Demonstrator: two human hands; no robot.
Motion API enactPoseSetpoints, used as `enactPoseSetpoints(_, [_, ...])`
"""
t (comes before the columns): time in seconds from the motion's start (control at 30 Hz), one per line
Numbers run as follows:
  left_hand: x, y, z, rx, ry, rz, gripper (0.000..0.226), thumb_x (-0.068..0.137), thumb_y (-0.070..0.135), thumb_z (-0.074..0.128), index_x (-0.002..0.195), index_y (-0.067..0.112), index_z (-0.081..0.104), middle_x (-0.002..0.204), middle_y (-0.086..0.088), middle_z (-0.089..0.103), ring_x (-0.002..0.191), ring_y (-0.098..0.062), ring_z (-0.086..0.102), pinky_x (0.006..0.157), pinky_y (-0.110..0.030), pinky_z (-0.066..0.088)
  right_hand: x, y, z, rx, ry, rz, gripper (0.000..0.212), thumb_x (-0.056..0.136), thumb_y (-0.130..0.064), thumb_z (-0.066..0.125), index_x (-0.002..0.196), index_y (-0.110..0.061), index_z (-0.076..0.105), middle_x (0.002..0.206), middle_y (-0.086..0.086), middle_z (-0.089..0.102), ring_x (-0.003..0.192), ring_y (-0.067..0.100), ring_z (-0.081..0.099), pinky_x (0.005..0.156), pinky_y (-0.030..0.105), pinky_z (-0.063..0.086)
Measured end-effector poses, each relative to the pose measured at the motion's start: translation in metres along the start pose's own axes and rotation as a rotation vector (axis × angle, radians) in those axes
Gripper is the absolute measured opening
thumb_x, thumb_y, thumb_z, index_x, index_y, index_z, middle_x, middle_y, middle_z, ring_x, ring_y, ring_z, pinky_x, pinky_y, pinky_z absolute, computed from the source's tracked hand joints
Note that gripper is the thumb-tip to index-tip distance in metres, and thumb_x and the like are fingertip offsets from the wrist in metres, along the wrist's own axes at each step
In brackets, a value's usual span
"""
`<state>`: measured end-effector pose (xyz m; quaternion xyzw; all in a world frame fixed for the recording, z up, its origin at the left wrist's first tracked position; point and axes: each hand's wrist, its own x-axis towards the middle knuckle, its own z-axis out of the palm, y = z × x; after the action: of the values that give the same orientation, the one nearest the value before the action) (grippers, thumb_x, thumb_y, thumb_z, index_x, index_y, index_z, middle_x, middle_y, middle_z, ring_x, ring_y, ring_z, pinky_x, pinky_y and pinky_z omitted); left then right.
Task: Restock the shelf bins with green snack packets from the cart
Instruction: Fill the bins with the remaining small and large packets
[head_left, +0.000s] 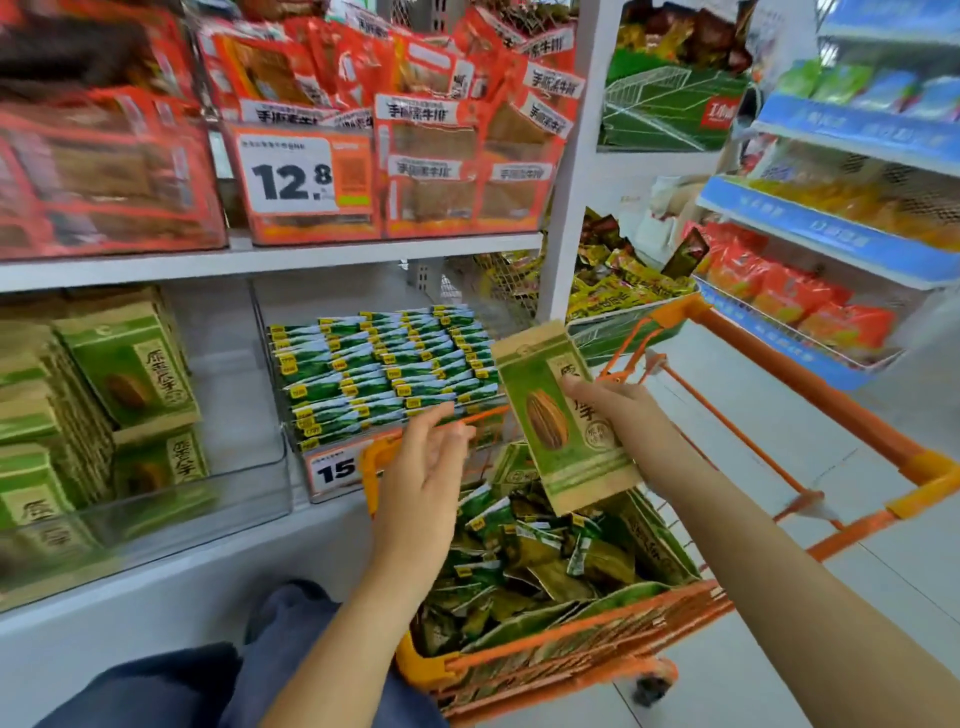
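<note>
Bright, even store light is filling the frame, casting only faint shadows. Motion blur is smearing the left edge and upper left, while wide-angle distortion is bending the shelf (270, 260) lines outward.

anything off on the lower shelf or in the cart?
Mostly tidy. The small green packets sit in neat rows in the middle bin. The left bin has a bare gap on its right side beside the seed bags. The cart load is a loose jumble, nothing spilled.

White shelf (156, 587): clear bins (249, 493) holding green packets (384, 364).
</note>
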<state>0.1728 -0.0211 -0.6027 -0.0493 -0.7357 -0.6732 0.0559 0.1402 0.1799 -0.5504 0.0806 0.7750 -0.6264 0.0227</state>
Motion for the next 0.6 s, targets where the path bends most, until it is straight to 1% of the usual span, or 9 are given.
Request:
enactPoseSetpoints(0.03, [0.003, 0.006, -0.003, -0.046, -0.050, -0.063, 0.053, 0.082, 0.060, 0.046, 0.129, 0.035, 0.048, 0.116, 0.016, 0.062, 0.105, 0.002, 0.058, 0.094, -0.026, 0.046, -0.005, -0.007, 0.014, 0.112, -0.091, 0.019, 0.031, 0.087, -0.037, 0.062, 0.083, -0.009, 0.075, 0.086, 0.019, 0.073, 0.069, 0.028, 0.071, 0.069, 0.034, 0.057])
enactPoseSetpoints(0.1, [0.006, 0.018, -0.015, -0.140, -0.058, -0.162, 0.060, 0.083, 0.052, 0.057, 0.137, 0.034, 0.037, 0.104, 0.019, 0.064, 0.092, 0.008, 0.061, 0.083, -0.017, 0.048, -0.008, -0.015, 0.045, 0.171, -0.202, 0.038, 0.033, 0.087, -0.036, 0.061, 0.089, -0.006, 0.074, 0.092, 0.021, 0.072, 0.073, 0.028, 0.070, 0.072, 0.035, 0.057])
enactPoseSetpoints(0.17, [0.009, 0.020, -0.036, -0.153, 0.044, -0.154, 0.067, 0.088, 0.028, 0.065, 0.144, 0.030, 0.028, 0.093, 0.014, 0.067, 0.078, 0.008, 0.065, 0.064, -0.010, 0.048, -0.007, -0.022, 0.078, 0.147, -0.284, 0.012, 0.032, 0.090, -0.032, 0.058, 0.097, -0.005, 0.072, 0.093, 0.016, 0.073, 0.077, 0.026, 0.071, 0.071, 0.033, 0.058])
enactPoseSetpoints(0.27, [0.011, 0.014, -0.082, -0.068, 0.163, -0.096, 0.067, 0.091, 0.018, 0.063, 0.147, 0.024, 0.027, 0.091, 0.009, 0.068, 0.075, 0.008, 0.064, 0.061, -0.011, 0.048, -0.003, -0.033, 0.131, 0.116, -0.349, -0.111, 0.019, 0.094, -0.019, 0.057, 0.102, -0.007, 0.068, 0.088, 0.007, 0.074, 0.074, 0.017, 0.071, 0.064, 0.026, 0.056])
enactPoseSetpoints(0.33, [0.012, 0.013, -0.117, 0.031, 0.290, -0.026, 0.061, 0.095, 0.024, 0.057, 0.148, 0.022, 0.027, 0.095, 0.012, 0.065, 0.080, 0.010, 0.062, 0.067, -0.009, 0.047, 0.005, -0.042, 0.170, 0.082, -0.351, -0.244, 0.013, 0.093, -0.015, 0.059, 0.101, -0.009, 0.067, 0.089, 0.005, 0.073, 0.077, 0.017, 0.069, 0.070, 0.032, 0.055])
enactPoseSetpoints(0.37, [0.015, 0.012, -0.136, 0.143, 0.416, 0.034, 0.058, 0.097, 0.029, 0.053, 0.148, 0.022, 0.027, 0.104, 0.012, 0.063, 0.091, 0.009, 0.060, 0.076, -0.010, 0.046, 0.009, -0.047, 0.190, 0.044, -0.330, -0.320, 0.012, 0.092, -0.020, 0.061, 0.101, -0.014, 0.066, 0.091, 0.002, 0.072, 0.081, 0.017, 0.069, 0.074, 0.035, 0.055])
enactPoseSetpoints(0.47, [0.026, -0.007, -0.199, 0.428, 0.868, 0.187, 0.057, 0.098, 0.035, 0.044, 0.148, 0.014, 0.029, 0.138, 0.000, 0.049, 0.128, -0.014, 0.043, 0.108, -0.032, 0.034, 0.023, -0.058, 0.250, -0.179, -0.259, -0.573, 0.033, 0.085, -0.044, 0.061, 0.108, -0.020, 0.059, 0.096, -0.003, 0.070, 0.088, 0.017, 0.066, 0.078, 0.040, 0.052])
enactPoseSetpoints(0.53, [0.031, -0.024, -0.225, 0.547, 0.984, 0.173, 0.056, 0.096, 0.033, 0.042, 0.146, 0.010, 0.032, 0.145, -0.008, 0.043, 0.138, -0.026, 0.033, 0.113, -0.050, 0.027, 0.036, -0.055, 0.281, -0.342, -0.238, -0.645, 0.036, 0.089, -0.041, 0.060, 0.112, -0.015, 0.054, 0.099, 0.000, 0.069, 0.090, 0.020, 0.064, 0.078, 0.041, 0.050])
enactPoseSetpoints(0.6, [0.032, -0.039, -0.236, 0.638, 0.991, 0.100, 0.057, 0.096, 0.030, 0.043, 0.148, 0.010, 0.029, 0.149, -0.011, 0.038, 0.142, -0.029, 0.024, 0.114, -0.054, 0.020, 0.057, -0.044, 0.314, -0.478, -0.274, -0.530, 0.035, 0.092, -0.036, 0.059, 0.116, -0.011, 0.053, 0.108, 0.007, 0.068, 0.099, 0.026, 0.063, 0.082, 0.042, 0.050])
